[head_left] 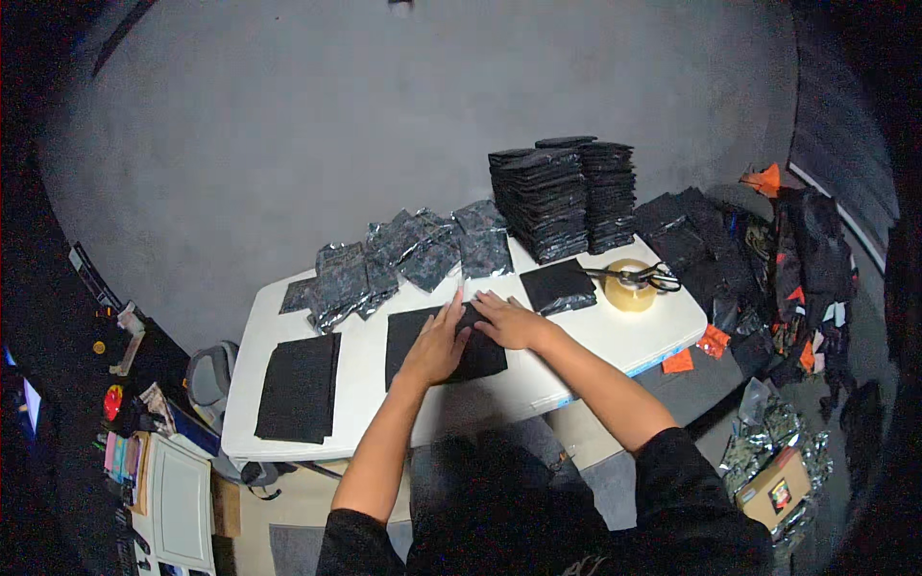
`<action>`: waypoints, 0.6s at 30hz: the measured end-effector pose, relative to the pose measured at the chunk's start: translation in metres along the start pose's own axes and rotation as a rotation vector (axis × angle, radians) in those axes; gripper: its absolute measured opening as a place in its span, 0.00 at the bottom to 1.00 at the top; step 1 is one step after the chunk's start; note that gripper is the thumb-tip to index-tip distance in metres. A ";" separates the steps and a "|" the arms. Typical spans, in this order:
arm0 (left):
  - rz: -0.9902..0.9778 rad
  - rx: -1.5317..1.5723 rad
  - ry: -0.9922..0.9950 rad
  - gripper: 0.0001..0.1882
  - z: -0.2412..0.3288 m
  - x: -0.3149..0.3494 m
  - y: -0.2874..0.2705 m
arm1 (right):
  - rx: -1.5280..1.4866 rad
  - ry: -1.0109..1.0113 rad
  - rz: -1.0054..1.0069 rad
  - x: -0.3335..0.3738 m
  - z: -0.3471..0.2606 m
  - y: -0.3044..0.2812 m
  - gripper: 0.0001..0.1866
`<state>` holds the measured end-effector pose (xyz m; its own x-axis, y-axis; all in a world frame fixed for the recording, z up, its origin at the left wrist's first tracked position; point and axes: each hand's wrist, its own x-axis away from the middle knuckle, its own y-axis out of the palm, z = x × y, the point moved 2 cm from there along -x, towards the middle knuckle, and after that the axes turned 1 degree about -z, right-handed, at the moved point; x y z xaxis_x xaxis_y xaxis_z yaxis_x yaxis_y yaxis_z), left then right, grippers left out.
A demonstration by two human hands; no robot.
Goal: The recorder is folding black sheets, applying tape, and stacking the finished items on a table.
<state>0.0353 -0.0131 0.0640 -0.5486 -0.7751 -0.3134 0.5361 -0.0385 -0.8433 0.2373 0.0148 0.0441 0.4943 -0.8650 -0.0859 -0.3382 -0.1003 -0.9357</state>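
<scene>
Both of my hands lie flat on a black, flat folded piece point(488, 361), seemingly cloth, in the middle of a white table point(363, 408). My left hand point(440, 346) covers its centre, fingers stretched toward the far edge. At its far right part rests my right hand point(509, 322), fingers spread and pointing left. Neither hand grips anything. To the left lies another rectangular black folded piece or pile point(298, 389). Just beyond my right hand is a black packet with a shiny near edge point(559, 286).
Shiny clear-wrapped dark packets point(423, 254) lie along the far edge. Tall stacks of black packets point(543, 206) stand at back right. Black-handled scissors point(661, 279) lie over a tape roll point(629, 296). Dark garments point(816, 250) are heaped right; a grey chair point(209, 374) stands left.
</scene>
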 end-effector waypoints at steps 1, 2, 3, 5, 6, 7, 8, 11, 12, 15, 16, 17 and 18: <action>0.007 0.003 0.009 0.41 -0.005 -0.010 0.004 | 0.011 0.003 0.004 -0.008 0.001 0.002 0.35; -0.034 -0.105 0.000 0.42 -0.009 -0.020 0.010 | 0.033 0.001 -0.007 -0.014 0.003 0.004 0.35; -0.075 -0.212 -0.010 0.43 -0.013 -0.030 0.016 | 0.055 -0.002 -0.020 -0.018 0.005 0.007 0.34; -0.089 -0.243 0.000 0.44 -0.038 -0.029 0.031 | 0.049 -0.016 -0.082 -0.026 -0.003 0.016 0.36; -0.072 -0.274 0.021 0.44 -0.046 -0.023 0.038 | 0.104 -0.014 -0.132 -0.025 -0.008 0.021 0.36; -0.060 -0.299 0.053 0.45 -0.044 -0.022 0.043 | 0.158 0.002 -0.182 -0.022 -0.005 0.024 0.37; -0.033 -0.272 0.067 0.46 -0.043 -0.020 0.046 | 0.207 -0.002 -0.214 -0.020 -0.002 0.025 0.39; -0.042 -0.334 0.069 0.47 -0.037 -0.023 0.044 | 0.251 0.004 -0.202 -0.017 0.005 0.024 0.41; -0.046 -0.324 0.067 0.47 -0.034 -0.023 0.043 | 0.250 0.009 -0.211 -0.016 0.006 0.025 0.41; -0.036 -0.243 0.044 0.47 -0.040 -0.024 0.038 | 0.234 0.006 -0.220 -0.017 0.002 0.019 0.43; -0.024 -0.252 0.000 0.47 -0.057 -0.021 0.033 | 0.216 0.009 -0.223 -0.017 -0.009 0.012 0.45; -0.018 -0.255 -0.034 0.47 -0.067 -0.021 0.029 | 0.196 0.026 -0.227 -0.015 -0.011 0.009 0.46; -0.016 -0.253 -0.037 0.47 -0.076 -0.020 0.025 | 0.198 0.023 -0.230 -0.015 -0.011 0.009 0.46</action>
<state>0.0107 0.0494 0.0160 -0.5290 -0.7986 -0.2870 0.3472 0.1048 -0.9319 0.2178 0.0213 0.0411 0.5207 -0.8419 0.1416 -0.0555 -0.1989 -0.9785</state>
